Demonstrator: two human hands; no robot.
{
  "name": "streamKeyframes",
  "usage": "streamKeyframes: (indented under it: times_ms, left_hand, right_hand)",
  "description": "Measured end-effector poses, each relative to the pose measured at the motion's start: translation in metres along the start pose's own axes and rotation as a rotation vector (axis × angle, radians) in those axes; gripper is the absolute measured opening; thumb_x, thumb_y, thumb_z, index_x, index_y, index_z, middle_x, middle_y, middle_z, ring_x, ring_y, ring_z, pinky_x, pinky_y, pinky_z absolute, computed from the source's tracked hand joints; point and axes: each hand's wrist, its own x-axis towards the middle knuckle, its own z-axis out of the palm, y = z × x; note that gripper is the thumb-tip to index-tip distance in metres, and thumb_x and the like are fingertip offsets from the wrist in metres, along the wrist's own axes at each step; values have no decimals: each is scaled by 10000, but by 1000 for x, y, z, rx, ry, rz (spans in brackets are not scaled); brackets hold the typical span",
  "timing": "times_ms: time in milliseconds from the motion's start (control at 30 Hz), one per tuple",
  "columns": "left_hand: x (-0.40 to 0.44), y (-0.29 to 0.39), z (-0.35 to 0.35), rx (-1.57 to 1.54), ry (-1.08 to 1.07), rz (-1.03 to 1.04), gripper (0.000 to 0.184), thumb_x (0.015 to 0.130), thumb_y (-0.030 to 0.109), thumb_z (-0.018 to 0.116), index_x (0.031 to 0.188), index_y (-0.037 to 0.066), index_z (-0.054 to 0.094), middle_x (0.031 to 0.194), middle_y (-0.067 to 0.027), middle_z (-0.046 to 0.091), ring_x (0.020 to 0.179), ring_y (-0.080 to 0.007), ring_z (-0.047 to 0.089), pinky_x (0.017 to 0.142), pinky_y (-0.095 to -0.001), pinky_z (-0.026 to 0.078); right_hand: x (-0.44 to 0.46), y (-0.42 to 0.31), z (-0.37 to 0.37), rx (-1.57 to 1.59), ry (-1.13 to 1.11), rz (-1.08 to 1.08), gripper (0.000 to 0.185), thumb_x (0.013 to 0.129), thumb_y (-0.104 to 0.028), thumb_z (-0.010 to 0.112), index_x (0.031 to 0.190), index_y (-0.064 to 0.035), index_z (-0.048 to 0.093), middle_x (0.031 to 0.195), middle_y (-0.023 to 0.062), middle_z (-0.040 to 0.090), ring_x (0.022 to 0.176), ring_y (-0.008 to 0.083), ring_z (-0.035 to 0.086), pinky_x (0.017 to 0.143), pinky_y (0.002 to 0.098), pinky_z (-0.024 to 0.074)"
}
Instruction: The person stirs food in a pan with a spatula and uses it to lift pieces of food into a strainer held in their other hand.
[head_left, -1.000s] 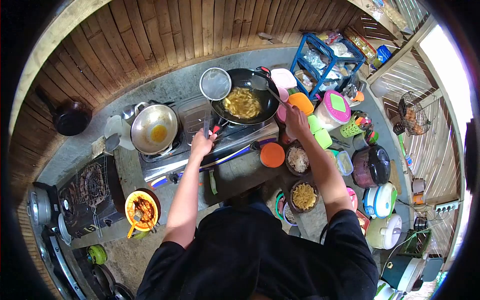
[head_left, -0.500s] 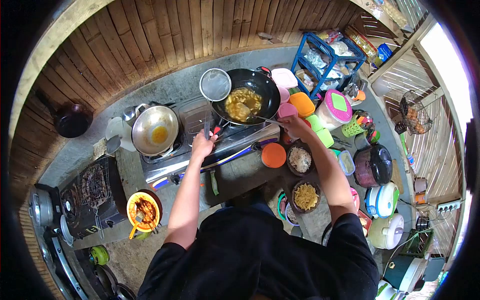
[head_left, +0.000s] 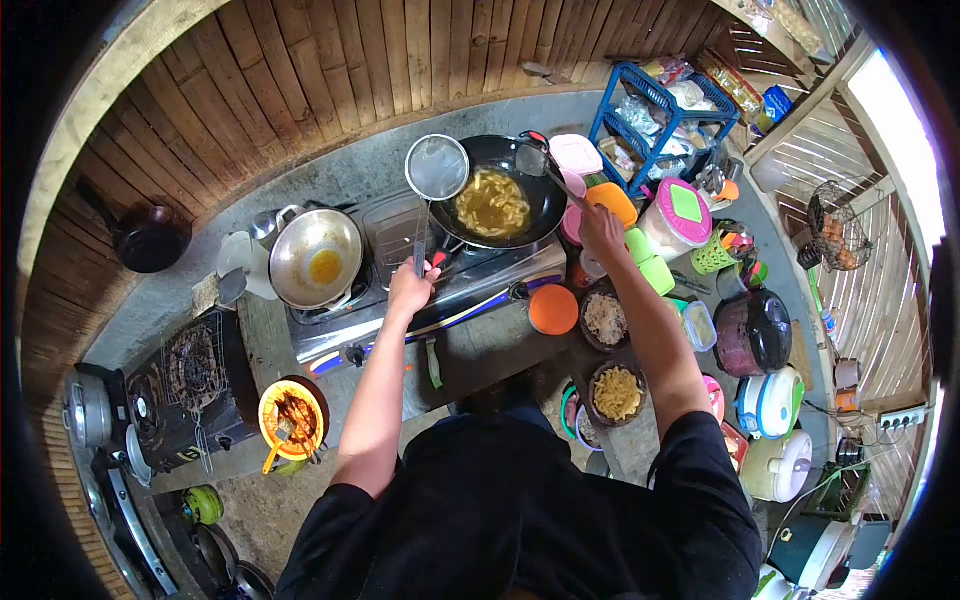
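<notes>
My left hand (head_left: 409,289) is closed round the long handle of a mesh strainer (head_left: 437,168), whose round basket hangs by the left rim of a black wok (head_left: 545,205). The wok's red-tipped handle (head_left: 440,258) is right beside that hand; I cannot tell whether the fingers grip it too. Pale strips of food (head_left: 492,203) lie in bubbling oil inside the wok. My right hand (head_left: 602,236) is wrapped round the handle of a metal spatula (head_left: 531,160). The spatula's blade is raised over the wok's far right rim, apart from the food.
A second pan (head_left: 316,262) with some oil sits on the left burner. An orange bowl (head_left: 264,412) with red sauce stands front left. Bowls of white shreds (head_left: 606,318) and yellow strips (head_left: 617,393) are at right, near an orange lid (head_left: 553,309) and a green-handled knife (head_left: 433,363).
The spatula has come up out of the food toward the wok's far right rim. My right hand has shifted slightly right. The strainer stays at the wok's left.
</notes>
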Motion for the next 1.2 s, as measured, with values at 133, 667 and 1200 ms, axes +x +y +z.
streamKeyframes:
  times_ms: [133,667,1200]
  left_hand:
    - [4,-4,1,39,-3,45,201,860,203,701,918,70,562,706,-74,646,591,-160,653,549,-329,477]
    - [1,-1,0,71,11,70,216,848,214,712,930,69,574,710,-94,662,594,-179,663,572,-342,493]
    - [1,0,5,32,11,19,242,841,251,719,937,72,589,684,-100,675,619,-211,684,636,-370,514]
  right_hand:
    - [10,-1,20,37,-15,-26,367,901,-159,471,1240,-183,610,872,213,662,802,403,649,681,511,519]
    - [8,14,17,596,-251,-192,263,906,-155,579,1134,-68,675,754,72,658,625,180,619,593,340,484]
    - [-20,11,16,273,-96,-113,270,890,-89,442,1066,-64,645,805,230,654,763,387,653,650,470,516]
